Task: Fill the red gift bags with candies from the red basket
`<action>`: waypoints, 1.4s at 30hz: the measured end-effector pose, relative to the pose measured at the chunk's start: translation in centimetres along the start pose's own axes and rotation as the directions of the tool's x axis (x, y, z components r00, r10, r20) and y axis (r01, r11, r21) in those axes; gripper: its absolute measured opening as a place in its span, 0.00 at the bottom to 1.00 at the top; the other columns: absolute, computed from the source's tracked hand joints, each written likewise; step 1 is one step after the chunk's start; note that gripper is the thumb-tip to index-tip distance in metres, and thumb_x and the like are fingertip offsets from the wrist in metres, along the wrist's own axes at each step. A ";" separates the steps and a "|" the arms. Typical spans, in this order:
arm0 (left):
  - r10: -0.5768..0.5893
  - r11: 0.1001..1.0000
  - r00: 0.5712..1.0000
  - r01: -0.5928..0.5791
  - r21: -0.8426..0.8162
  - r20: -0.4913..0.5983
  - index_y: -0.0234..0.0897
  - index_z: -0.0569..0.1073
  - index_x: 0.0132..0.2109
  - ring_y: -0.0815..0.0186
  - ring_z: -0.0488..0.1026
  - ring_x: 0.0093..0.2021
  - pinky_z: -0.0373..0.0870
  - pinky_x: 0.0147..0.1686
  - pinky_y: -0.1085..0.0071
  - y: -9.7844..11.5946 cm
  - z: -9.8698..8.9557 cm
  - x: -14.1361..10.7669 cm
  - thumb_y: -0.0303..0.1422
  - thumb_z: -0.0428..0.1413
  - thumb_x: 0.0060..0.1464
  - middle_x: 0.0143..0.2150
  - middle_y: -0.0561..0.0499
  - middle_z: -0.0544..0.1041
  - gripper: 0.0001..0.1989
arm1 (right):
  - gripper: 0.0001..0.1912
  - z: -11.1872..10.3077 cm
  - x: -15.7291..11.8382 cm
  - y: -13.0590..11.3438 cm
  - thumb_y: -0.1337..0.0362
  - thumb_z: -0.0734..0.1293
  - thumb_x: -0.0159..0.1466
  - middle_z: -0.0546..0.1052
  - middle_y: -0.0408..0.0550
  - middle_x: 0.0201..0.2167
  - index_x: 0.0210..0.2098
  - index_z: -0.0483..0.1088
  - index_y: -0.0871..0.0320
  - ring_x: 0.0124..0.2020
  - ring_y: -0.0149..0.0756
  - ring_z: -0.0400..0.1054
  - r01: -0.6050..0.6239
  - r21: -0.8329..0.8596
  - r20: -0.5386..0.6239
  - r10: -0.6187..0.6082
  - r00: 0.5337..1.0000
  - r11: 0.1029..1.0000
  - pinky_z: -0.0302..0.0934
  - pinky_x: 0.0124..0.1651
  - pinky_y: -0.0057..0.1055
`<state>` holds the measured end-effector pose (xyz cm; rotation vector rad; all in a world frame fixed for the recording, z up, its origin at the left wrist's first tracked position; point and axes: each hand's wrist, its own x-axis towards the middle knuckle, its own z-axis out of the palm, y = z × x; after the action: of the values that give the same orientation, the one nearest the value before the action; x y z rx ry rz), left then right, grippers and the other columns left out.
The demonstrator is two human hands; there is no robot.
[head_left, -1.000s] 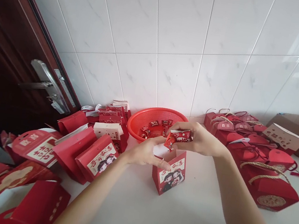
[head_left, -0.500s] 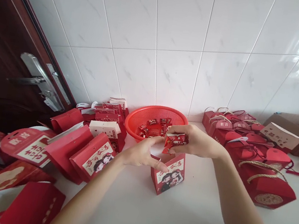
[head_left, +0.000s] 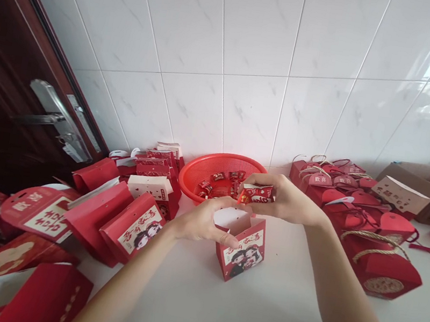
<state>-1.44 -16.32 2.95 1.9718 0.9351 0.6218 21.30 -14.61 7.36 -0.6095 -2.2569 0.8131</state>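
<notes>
A small red gift box [head_left: 243, 255] with a printed couple on its front stands upright on the white table, its top open and pale inside. My left hand [head_left: 205, 222] grips it from the left, thumb on the front face. Just above the opening, my right hand [head_left: 280, 198] is closed on red wrapped candies [head_left: 257, 194]; how many I cannot tell. Behind both hands sits a red plastic basket [head_left: 192, 171], with several wrapped candies [head_left: 218, 177] lying inside.
Open red boxes [head_left: 95, 218] crowd the left side, near a dark door [head_left: 1, 94]. Closed gift boxes with cord handles [head_left: 385, 269] stand in rows on the right. A cardboard carton [head_left: 412, 176] sits behind them. White tiled wall [head_left: 249, 101] rises at the back.
My right hand has risen slightly with the candies, away from the box's mouth, so more of its pale inside shows. My left hand keeps hold of the box.
</notes>
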 end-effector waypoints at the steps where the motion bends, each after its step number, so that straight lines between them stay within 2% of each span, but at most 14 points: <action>1: 0.017 1.000 1.000 -0.017 0.010 0.000 0.46 0.74 0.58 0.50 0.67 0.64 0.65 0.62 0.56 0.0 0.0 0.0 0.40 0.71 0.41 0.63 0.49 0.73 0.35 | 0.10 0.0 0.0 -0.1 0.62 0.72 0.60 0.78 0.46 0.35 0.39 0.74 0.60 0.35 0.36 0.71 0.005 0.034 0.003 -0.005 1.000 0.999 0.66 0.38 0.31; 5: 0.071 0.995 0.997 -0.071 0.076 0.002 0.44 0.73 0.59 0.52 0.68 0.63 0.64 0.63 0.57 -0.1 0.0 -0.1 0.41 0.72 0.41 0.61 0.47 0.74 0.36 | 0.09 -0.1 0.0 -0.1 0.66 0.72 0.60 0.77 0.46 0.35 0.40 0.73 0.60 0.35 0.36 0.72 -0.002 0.173 0.019 -0.001 1.000 0.985 0.67 0.38 0.31; 7: 0.096 0.990 0.995 -0.095 0.102 -0.010 0.42 0.75 0.57 0.52 0.70 0.61 0.65 0.61 0.57 -0.2 0.0 -0.1 0.42 0.69 0.46 0.58 0.46 0.76 0.31 | 0.08 -0.1 0.0 0.1 0.68 0.72 0.59 0.77 0.45 0.34 0.39 0.73 0.60 0.35 0.35 0.71 0.002 0.180 0.001 -0.002 1.000 0.984 0.66 0.38 0.31; 11: 0.134 0.986 0.981 -0.118 0.122 -0.138 0.38 0.79 0.49 0.56 0.76 0.52 0.72 0.54 0.61 -0.5 -0.5 0.1 0.40 0.58 0.59 0.49 0.45 0.81 0.15 | 0.07 0.0 0.2 0.5 0.67 0.72 0.58 0.76 0.44 0.31 0.36 0.72 0.60 0.32 0.33 0.69 -0.004 0.159 -0.051 0.012 0.999 0.987 0.64 0.35 0.29; 14: 0.167 0.970 0.958 -0.118 0.211 -0.232 0.37 0.80 0.45 0.57 0.77 0.47 0.72 0.51 0.63 -0.6 -1.4 0.0 0.39 0.60 0.57 0.45 0.45 0.81 0.13 | 0.07 0.2 0.3 0.8 0.66 0.72 0.57 0.75 0.43 0.29 0.35 0.72 0.60 0.28 0.31 0.66 -0.042 0.166 -0.065 0.053 0.996 0.985 0.61 0.30 0.27; 17: 0.158 0.952 0.955 -0.079 0.297 -0.251 0.38 0.80 0.46 0.56 0.76 0.50 0.71 0.52 0.63 -0.6 -2.0 -0.2 0.39 0.65 0.50 0.46 0.46 0.81 0.16 | 0.06 0.6 0.5 0.9 0.67 0.71 0.57 0.74 0.42 0.29 0.34 0.71 0.60 0.28 0.30 0.65 -0.060 0.139 -0.078 0.071 0.994 0.988 0.59 0.29 0.27; 20: 0.112 0.945 0.972 -0.040 0.326 -0.206 0.39 0.79 0.48 0.53 0.75 0.52 0.71 0.52 0.62 -0.5 -2.0 -0.2 0.41 0.68 0.46 0.48 0.47 0.81 0.21 | 0.05 1.2 0.9 1.0 0.68 0.70 0.57 0.73 0.42 0.29 0.33 0.70 0.59 0.29 0.30 0.64 -0.048 0.117 -0.065 0.056 0.996 0.992 0.58 0.31 0.27; 26: 0.082 0.964 0.985 -0.039 0.265 -0.153 0.39 0.78 0.50 0.52 0.73 0.56 0.67 0.57 0.60 -0.3 -1.6 -0.1 0.40 0.69 0.44 0.53 0.46 0.79 0.25 | 0.04 2.3 1.4 1.6 0.69 0.68 0.58 0.67 0.40 0.27 0.31 0.67 0.58 0.28 0.29 0.57 -0.018 0.013 -0.048 0.019 0.999 1.000 0.52 0.30 0.27; 28: 0.072 0.967 0.986 -0.032 0.254 -0.150 0.40 0.78 0.51 0.52 0.72 0.57 0.66 0.58 0.59 -0.5 -1.7 -0.1 0.41 0.69 0.44 0.53 0.46 0.79 0.26 | 0.06 2.5 1.5 1.8 0.67 0.69 0.58 0.67 0.40 0.28 0.32 0.66 0.58 0.28 0.29 0.58 -0.026 0.016 -0.070 0.027 0.997 1.000 0.53 0.30 0.28; 30: 0.064 0.969 0.986 -0.024 0.246 -0.155 0.41 0.77 0.53 0.51 0.71 0.59 0.66 0.58 0.59 -0.7 -1.9 -0.1 0.41 0.69 0.45 0.54 0.46 0.78 0.27 | 0.10 2.5 1.5 1.7 0.63 0.71 0.58 0.70 0.42 0.32 0.35 0.66 0.58 0.31 0.31 0.62 -0.031 0.104 -0.125 0.044 0.991 0.994 0.57 0.32 0.28; 33: 0.053 0.976 0.986 -0.017 0.217 -0.159 0.41 0.77 0.54 0.51 0.70 0.60 0.65 0.60 0.58 -1.3 -2.2 -0.1 0.43 0.69 0.45 0.56 0.47 0.78 0.28 | 0.18 2.4 1.4 1.5 0.59 0.73 0.58 0.72 0.43 0.34 0.42 0.63 0.56 0.31 0.32 0.67 -0.054 0.347 -0.179 0.123 0.976 0.936 0.62 0.31 0.28; 36: 0.036 0.986 0.987 -0.010 0.168 -0.155 0.40 0.76 0.55 0.51 0.69 0.61 0.64 0.61 0.57 -1.9 -2.5 0.1 0.43 0.69 0.45 0.57 0.45 0.77 0.29 | 0.14 2.4 1.2 1.5 0.59 0.69 0.63 0.74 0.41 0.30 0.42 0.59 0.54 0.29 0.32 0.69 -0.054 0.542 -0.170 0.172 0.970 0.839 0.62 0.30 0.28; 39: 0.026 0.993 0.990 -0.010 0.120 -0.138 0.38 0.76 0.55 0.50 0.70 0.60 0.64 0.61 0.55 -2.3 -2.6 0.3 0.42 0.68 0.47 0.57 0.44 0.77 0.28 | 0.07 2.2 1.1 1.8 0.64 0.63 0.65 0.74 0.42 0.31 0.40 0.58 0.53 0.32 0.33 0.71 -0.028 0.642 -0.158 0.168 0.973 0.766 0.63 0.31 0.27; 42: 0.031 0.996 0.992 -0.020 0.082 -0.126 0.38 0.76 0.55 0.51 0.69 0.61 0.62 0.62 0.55 -2.5 -2.6 0.4 0.40 0.68 0.46 0.58 0.44 0.76 0.28 | 0.07 2.1 1.2 2.0 0.66 0.65 0.63 0.72 0.43 0.34 0.38 0.61 0.54 0.35 0.33 0.70 -0.012 0.600 -0.145 0.123 0.982 0.800 0.64 0.32 0.28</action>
<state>-3.98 -13.80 2.27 2.0374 1.0282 0.7420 19.40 -13.30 5.27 -0.4338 -1.6807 1.3739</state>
